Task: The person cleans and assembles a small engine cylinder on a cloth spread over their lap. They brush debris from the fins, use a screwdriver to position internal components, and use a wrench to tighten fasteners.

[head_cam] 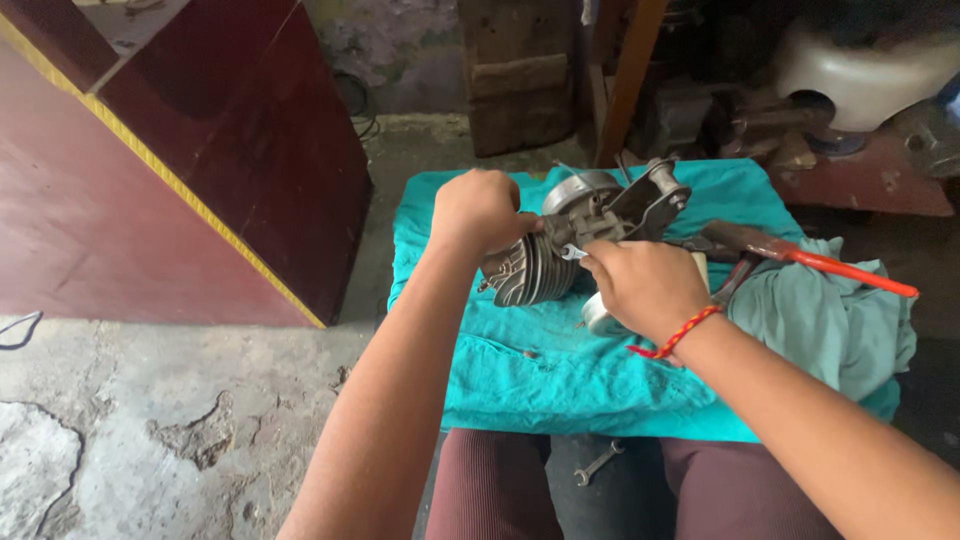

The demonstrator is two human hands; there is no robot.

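The small engine (585, 235), with its finned cylinder and grey crankcase, lies on its side on a teal cloth (560, 380) spread over a low stand in front of the person's knees. The left hand (480, 212) is closed over the top of the engine near the cylinder fins, pinning it down. The right hand (645, 285) is clamped on a small spanner (572, 252) whose open end sits against the crankcase, just beside the fins; a red thread bracelet (680, 332) circles that wrist.

The step in hand looks like working a fastener on the engine body with the spanner, though the nut itself is hidden behind the fingers, so I cannot say whether it is being loosened or tightened. The next move would call for the left hand to hold the engine firm while the right swings the spanner through a short arc without slipping off.

Counted: one engine, two spanners (one in the right hand, a second spanner (598, 462) lying low between the knees), one orange-handled tool (810, 255) resting on the cloth to the right, and one crumpled teal rag (830, 320) beside it.
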